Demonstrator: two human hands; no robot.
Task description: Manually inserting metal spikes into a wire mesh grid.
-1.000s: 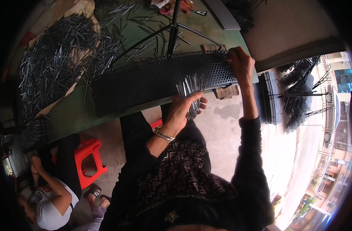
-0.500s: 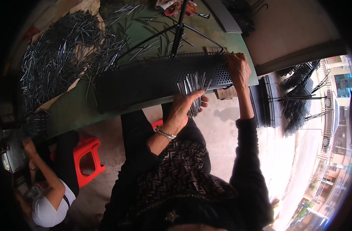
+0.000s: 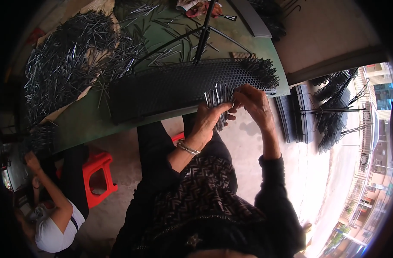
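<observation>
My left hand (image 3: 206, 121) is closed around a fanned bundle of thin, shiny metal strips (image 3: 216, 95), their ends sticking up past the thumb. At the bundle's right edge, my right hand (image 3: 254, 105) pinches with thumb and fingers at a strip; the fingertips partly hide it. Just beyond both hands, a long black perforated panel (image 3: 162, 88) lies along the table's near edge. Many dark strips (image 3: 263, 71) stand close together in the holes at its right end.
A large heap of loose strips (image 3: 65, 64) lies on brown paper at the left of the green table (image 3: 82, 129). A black metal stand (image 3: 203, 36) rises behind the panel. Red stool (image 3: 97, 176) and a seated person (image 3: 59, 223) at lower left; stacked black panels (image 3: 297, 114) at right.
My right hand has come from the panel's right end down and left to the bundle, uncovering the standing strips there. My left hand keeps the bundle, shifted slightly right.
</observation>
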